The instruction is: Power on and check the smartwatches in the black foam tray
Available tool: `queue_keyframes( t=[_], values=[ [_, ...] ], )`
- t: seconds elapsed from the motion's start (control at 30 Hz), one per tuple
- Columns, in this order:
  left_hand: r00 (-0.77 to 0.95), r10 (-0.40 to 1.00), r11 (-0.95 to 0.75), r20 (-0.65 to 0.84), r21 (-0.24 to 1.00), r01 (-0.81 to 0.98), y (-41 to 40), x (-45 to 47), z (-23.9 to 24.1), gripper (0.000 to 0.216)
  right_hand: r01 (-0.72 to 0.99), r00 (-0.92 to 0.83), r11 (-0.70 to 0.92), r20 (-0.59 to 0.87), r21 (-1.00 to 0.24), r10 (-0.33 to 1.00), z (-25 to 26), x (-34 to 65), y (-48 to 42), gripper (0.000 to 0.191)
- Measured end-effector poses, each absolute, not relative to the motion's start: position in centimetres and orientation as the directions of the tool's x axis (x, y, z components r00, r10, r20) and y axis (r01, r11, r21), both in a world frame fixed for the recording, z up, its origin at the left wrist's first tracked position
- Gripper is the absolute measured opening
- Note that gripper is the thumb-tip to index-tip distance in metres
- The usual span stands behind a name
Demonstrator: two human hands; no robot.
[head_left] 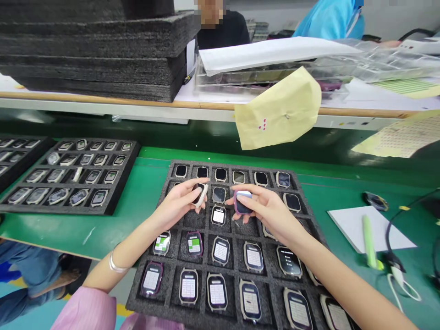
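Note:
My left hand pinches a silver-cased smartwatch body, tilted, with a dark screen. Between the thumb and fingers of my right hand is a purple-cased smartwatch body whose screen catches the light. Both hands are above a black foam tray with square pockets. Many pockets hold strapless watches; some screens are dark, and others, such as a lit watch between my hands, show white pages. A purple watch shows a green and white screen. My forearms hide some pockets.
More foam trays of watches lie to the left on the green table. On the right are a white pad, a green marker and cables. Stacked black foam and clear plastic trays occupy the shelf. Two people are beyond it.

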State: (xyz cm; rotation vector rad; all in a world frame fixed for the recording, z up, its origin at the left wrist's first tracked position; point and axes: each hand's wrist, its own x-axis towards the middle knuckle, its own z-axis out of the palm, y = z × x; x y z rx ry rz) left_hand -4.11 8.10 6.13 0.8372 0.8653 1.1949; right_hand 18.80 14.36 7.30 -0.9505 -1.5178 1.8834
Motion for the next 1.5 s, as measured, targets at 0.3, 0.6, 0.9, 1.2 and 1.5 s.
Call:
queue_keyframes(
  t=[0.3,0.6,0.9,1.2,1.5],
  values=[
    [0.079,0.989,0.131,-0.122,0.983,-0.128,7.4,-3.9,4.5,0.033,-0.061,-0.692,-0.403,-0.252,-0.913,0.677,5.9,19.5,14.3,0.056],
    [0.062,0.997,0.024,-0.036,0.982,0.188,6.9,-3.7,4.0,0.036,0.001,-0.713,-0.334,-0.235,-0.942,0.66,6.2,19.4,14.6,0.049],
    [0.084,0.996,-0.041,0.017,0.959,0.282,6.5,-3.7,3.7,0.038,-0.104,-0.736,-0.41,-0.207,-0.906,0.644,5.9,19.6,15.1,0.043],
    [0.078,0.997,-0.04,0.021,0.97,0.24,6.6,-3.7,3.5,0.037,-0.066,-0.72,-0.357,-0.203,-0.932,0.663,5.8,19.9,14.9,0.03],
    [0.059,0.998,0.022,-0.028,0.995,0.092,6.7,-3.6,3.4,0.036,-0.035,-0.759,-0.405,-0.239,-0.914,0.605,5.6,19.3,14.4,0.031]
  ],
)
